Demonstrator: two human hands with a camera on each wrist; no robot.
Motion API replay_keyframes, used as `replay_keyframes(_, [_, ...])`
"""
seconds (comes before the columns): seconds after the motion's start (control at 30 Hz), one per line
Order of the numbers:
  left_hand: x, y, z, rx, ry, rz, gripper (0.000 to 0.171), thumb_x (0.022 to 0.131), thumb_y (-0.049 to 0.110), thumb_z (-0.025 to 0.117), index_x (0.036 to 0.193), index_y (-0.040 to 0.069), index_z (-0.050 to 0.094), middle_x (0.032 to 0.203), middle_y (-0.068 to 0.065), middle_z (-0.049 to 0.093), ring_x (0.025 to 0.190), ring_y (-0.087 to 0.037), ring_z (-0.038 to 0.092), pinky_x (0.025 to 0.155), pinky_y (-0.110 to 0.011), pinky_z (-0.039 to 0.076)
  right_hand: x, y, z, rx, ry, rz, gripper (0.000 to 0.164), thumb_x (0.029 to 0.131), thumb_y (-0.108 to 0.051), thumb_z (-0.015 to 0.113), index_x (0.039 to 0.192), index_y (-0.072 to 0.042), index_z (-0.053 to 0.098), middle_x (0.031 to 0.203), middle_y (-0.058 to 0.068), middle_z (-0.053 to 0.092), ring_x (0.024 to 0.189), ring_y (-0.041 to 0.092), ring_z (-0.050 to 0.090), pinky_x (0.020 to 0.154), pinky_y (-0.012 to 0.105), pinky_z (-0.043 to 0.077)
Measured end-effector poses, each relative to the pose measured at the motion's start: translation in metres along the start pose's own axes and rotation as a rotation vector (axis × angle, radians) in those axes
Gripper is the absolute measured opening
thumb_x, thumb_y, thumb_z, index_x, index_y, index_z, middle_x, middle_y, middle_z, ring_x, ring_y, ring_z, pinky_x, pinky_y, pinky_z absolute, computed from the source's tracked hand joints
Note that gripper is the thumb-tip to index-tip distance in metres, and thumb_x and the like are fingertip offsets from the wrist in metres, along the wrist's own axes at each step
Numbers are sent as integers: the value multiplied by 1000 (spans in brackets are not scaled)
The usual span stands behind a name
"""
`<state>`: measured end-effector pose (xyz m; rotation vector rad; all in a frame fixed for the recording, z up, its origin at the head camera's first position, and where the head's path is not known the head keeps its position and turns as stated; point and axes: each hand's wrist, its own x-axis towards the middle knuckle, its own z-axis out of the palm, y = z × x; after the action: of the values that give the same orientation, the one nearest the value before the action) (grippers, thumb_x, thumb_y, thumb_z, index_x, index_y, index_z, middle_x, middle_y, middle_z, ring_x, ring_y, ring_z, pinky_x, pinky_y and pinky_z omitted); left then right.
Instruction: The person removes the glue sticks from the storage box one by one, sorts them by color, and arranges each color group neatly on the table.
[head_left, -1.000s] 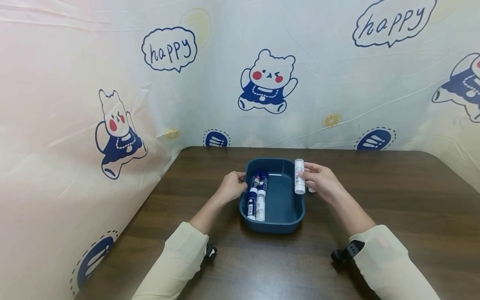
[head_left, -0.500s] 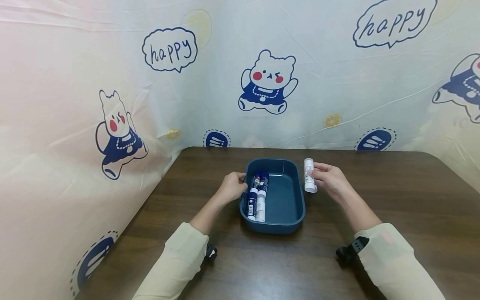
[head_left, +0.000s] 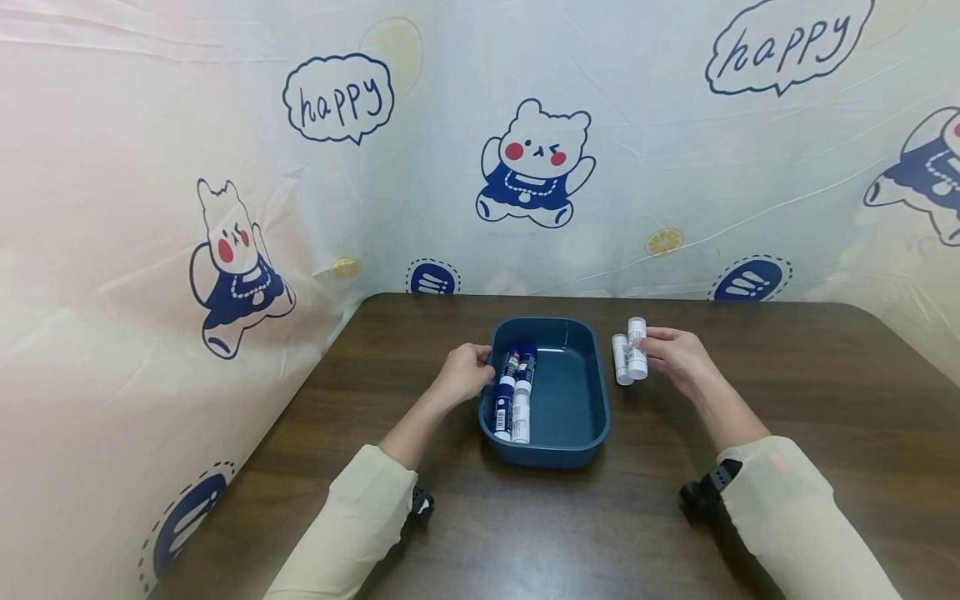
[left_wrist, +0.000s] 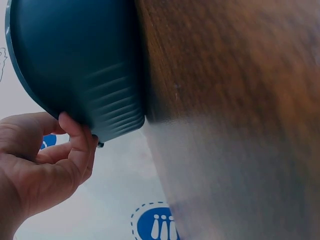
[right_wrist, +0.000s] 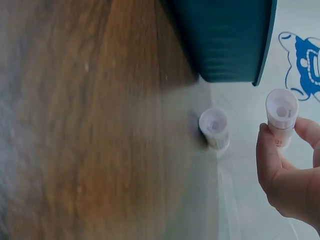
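In the head view my right hand [head_left: 681, 360] holds a white glue stick [head_left: 637, 364] by its side between thumb and fingers, raised above the table. Just left of it a second white glue stick [head_left: 620, 357] lies on the table; both show their round hollow ends in the right wrist view, the held one [right_wrist: 281, 110] higher than the lying one [right_wrist: 214, 129]. My left hand [head_left: 463, 372] pinches the left rim of a dark blue box [head_left: 566, 392]. Fingers and thumb meet at that rim in the left wrist view. Inside, along the left wall, lie several blue and white glue sticks [head_left: 521, 415].
The box stands on a dark brown wooden table [head_left: 487, 533]. A pale patterned cloth [head_left: 637, 167] hangs behind the table and along its left side. Dark straps with small devices [head_left: 705, 496] sit on both wrists.
My right hand has carried its glue stick rightward, from over the box's right rim to beyond the lying glue stick, which shows fully now. My left hand and the box have stayed put.
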<state>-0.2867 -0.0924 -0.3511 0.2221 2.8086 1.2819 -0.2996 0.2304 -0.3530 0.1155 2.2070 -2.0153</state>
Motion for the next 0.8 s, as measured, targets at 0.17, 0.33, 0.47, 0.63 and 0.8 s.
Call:
replay_keyframes(0.17, [1,-1,0,5,5,3,45,87,1,52,131,-5,47,112,-17,60,79,-18,60,54,-24,50,4,1,-4,-41,34,29,61,91,-16,57,139,9,28,139,27,30,113,27,43,101,39,34])
replay_keyframes(0.33, [1,-1,1,12,7,12,45,87,0,52,131,-5,47,111,-17,60,75,-18,60,52,-24,50,7,4,-5,-99,72,38,59,90,-16,58,137,11,32,136,28,34,109,24,47,100,39,36])
replay_keyframes(0.47, [1,-2,1,8,5,16,45,86,0,52,131,-5,47,110,-17,61,73,-17,60,52,-25,49,11,7,-7,-149,97,26,56,90,-14,58,133,14,35,131,30,38,94,14,54,97,38,39])
replay_keyframes(0.63, [0,-1,1,1,10,4,45,87,0,52,131,-5,48,109,-17,61,73,-18,60,52,-25,50,15,10,-11,-192,103,58,56,91,-16,56,134,14,35,133,31,36,109,28,50,100,42,36])
replay_keyframes(0.8, [1,-2,1,-10,13,7,44,86,0,52,130,-6,48,107,-17,62,71,-17,59,52,-25,49,18,16,-14,-241,114,98,57,91,-19,56,135,11,35,135,31,34,118,36,42,101,44,33])
